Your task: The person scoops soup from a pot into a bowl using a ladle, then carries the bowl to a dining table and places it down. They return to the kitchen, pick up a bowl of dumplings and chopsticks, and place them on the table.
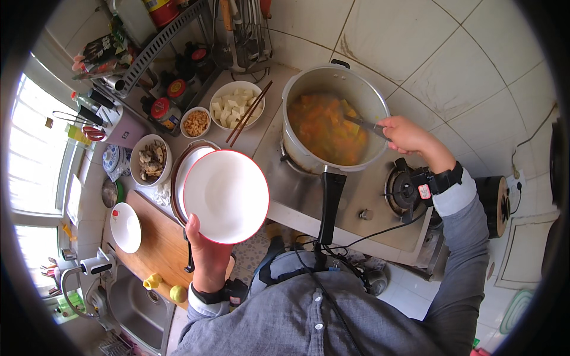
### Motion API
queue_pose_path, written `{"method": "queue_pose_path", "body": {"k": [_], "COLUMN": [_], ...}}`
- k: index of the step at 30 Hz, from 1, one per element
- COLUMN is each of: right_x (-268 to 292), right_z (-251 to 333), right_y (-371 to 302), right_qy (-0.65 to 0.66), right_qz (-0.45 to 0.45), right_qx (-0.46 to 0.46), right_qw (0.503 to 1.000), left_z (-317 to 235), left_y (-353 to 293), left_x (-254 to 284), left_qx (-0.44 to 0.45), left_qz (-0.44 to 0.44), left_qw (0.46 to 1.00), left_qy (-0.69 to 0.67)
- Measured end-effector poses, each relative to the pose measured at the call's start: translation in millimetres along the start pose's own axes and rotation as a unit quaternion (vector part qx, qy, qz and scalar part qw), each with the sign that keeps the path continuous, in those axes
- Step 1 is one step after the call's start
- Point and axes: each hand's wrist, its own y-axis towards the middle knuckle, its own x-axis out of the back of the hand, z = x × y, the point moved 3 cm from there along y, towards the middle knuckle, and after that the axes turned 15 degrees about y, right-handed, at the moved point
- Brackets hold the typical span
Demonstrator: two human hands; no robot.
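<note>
My left hand (208,255) grips a white bowl (225,196) with a red rim, its inside bare. My right hand (407,135) is closed on the dark handle of a cooking utensil (369,126). The utensil's far end dips into orange soup (323,133) with chunks of vegetable, so its shape is hidden. A deep metal pot (290,145) holds the soup on the stove, its long black handle (330,207) pointing toward me. The bowl is to the left of the pot, apart from it and over the counter's front edge.
Behind the bowl stand a bowl of white tofu cubes (234,107) with chopsticks (252,113) across it, a small bowl of brown bits (195,123) and a bowl of mushrooms (152,160). A cutting board (145,237) lies left, beside the sink (142,302). Another burner (404,187) is right.
</note>
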Motion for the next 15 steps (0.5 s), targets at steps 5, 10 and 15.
{"method": "queue_pose_path", "body": {"k": [5,10,15], "right_x": [-6,-9,-7], "right_z": [5,3,2], "right_y": [-5,-9,-22], "right_qy": [0.143,0.204,0.233], "right_qz": [0.048,0.057,0.079], "right_qx": [-0.065,-0.095,-0.079], "right_qw": [0.986,0.973,0.966], "left_z": [-4,-9,-17], "left_y": [2,5,13], "left_x": [-4,-12,-21], "left_qx": [-0.001,-0.005,-0.023], "left_qz": [-0.003,0.023,0.033], "left_qw": [1.000,0.999,0.998], "left_qy": [0.009,0.021,0.047]}}
